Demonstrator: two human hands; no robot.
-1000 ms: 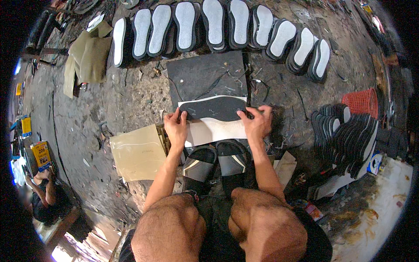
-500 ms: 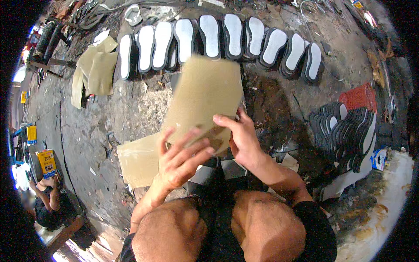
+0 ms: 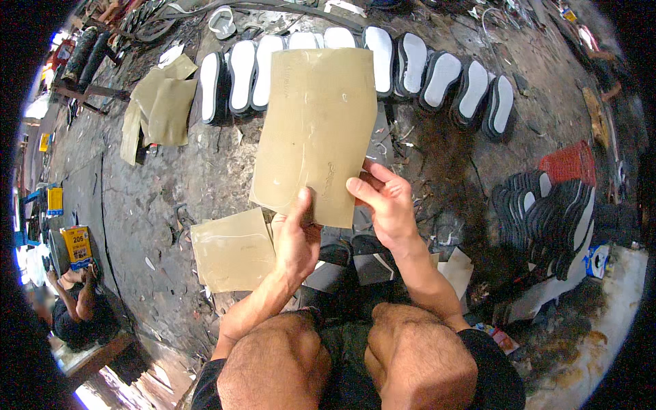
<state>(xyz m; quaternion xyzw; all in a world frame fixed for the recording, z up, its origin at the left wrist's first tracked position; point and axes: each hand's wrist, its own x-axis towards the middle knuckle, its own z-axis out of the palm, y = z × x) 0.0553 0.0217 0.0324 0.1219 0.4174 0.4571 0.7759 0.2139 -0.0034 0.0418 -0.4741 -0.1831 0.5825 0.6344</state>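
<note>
A tan rubber-like sheet [image 3: 316, 130] is held up in front of me by its near edge. My left hand [image 3: 298, 239] grips its lower edge with the thumb on top and the fingers underneath. At the sheet's lower right edge, my right hand [image 3: 385, 201] pinches it between thumb and fingers. Faint marks and curved lines show on its face. Another tan sheet [image 3: 232, 251] lies on the ground left of my left hand. Beyond the held sheet stands a row of stacked shoe soles [image 3: 441, 80] with white tops and dark edges, partly hidden by the sheet.
More tan sheets [image 3: 171, 109] lie at the far left. To the right, dark soles [image 3: 547, 212] are heaped beside a red basket [image 3: 568, 162]. A lone sandal [image 3: 223, 23] rests behind the row. A person [image 3: 78, 307] sits at the left by a yellow box [image 3: 77, 246].
The sheet now shows a different, marked face and sits squarer to me. My left hand, blurred and spread over it before, now grips its lower edge.
</note>
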